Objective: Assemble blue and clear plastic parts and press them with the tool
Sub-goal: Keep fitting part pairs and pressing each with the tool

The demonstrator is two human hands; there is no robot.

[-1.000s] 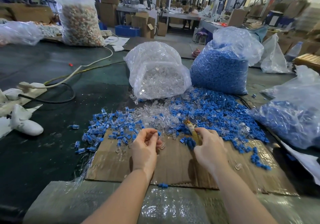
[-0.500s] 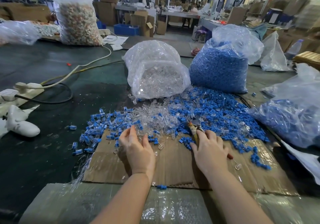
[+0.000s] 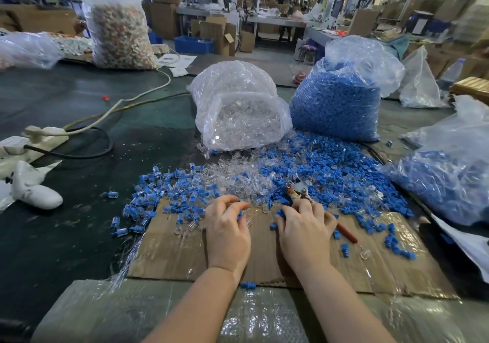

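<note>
A heap of loose blue parts (image 3: 330,173) and a patch of clear parts (image 3: 238,178) lie across the far edge of a cardboard sheet (image 3: 264,258). Finished blue-and-clear pieces (image 3: 169,197) are scattered to the left. My left hand (image 3: 227,228) rests palm down at the edge of the clear parts, fingers curled over small pieces. My right hand (image 3: 304,226) is shut on the pliers (image 3: 299,191): the metal jaws stick out beyond the fingers and a red handle shows behind the hand. Its fingertips touch blue parts.
A bag of clear parts (image 3: 238,109) and a bag of blue parts (image 3: 341,93) stand behind the heap. Another bag with blue pieces (image 3: 447,173) lies at the right. A power strip with cables (image 3: 39,136) and a white object (image 3: 34,194) sit at the left.
My left hand has turned palm down and moved from near the left pile back toward the clear parts. My right hand has lowered the pliers flatter onto the blue heap.
</note>
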